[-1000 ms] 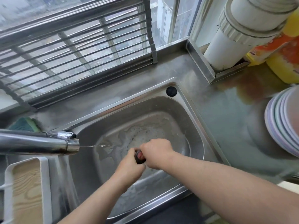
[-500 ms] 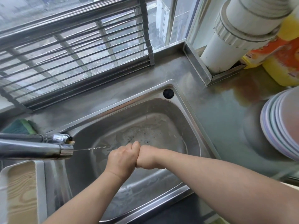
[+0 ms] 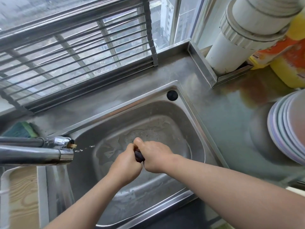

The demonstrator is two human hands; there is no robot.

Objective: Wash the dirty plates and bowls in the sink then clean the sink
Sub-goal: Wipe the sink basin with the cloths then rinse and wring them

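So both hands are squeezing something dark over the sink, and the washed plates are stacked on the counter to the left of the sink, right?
Not quite. The head view shows the stack of plates on the counter to the right of the sink, not the left. The rest holds: left hand and right hand grip something dark over the sink.

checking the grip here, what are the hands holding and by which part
Both hands, left and right, wrap a small dark object pressed between them over the sink. Only a sliver shows, so what it is and which part cannot be told.

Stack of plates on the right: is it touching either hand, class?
Apart. The head view shows the stack of plates on the counter, with bare steel between it and the left hand and right hand over the sink.
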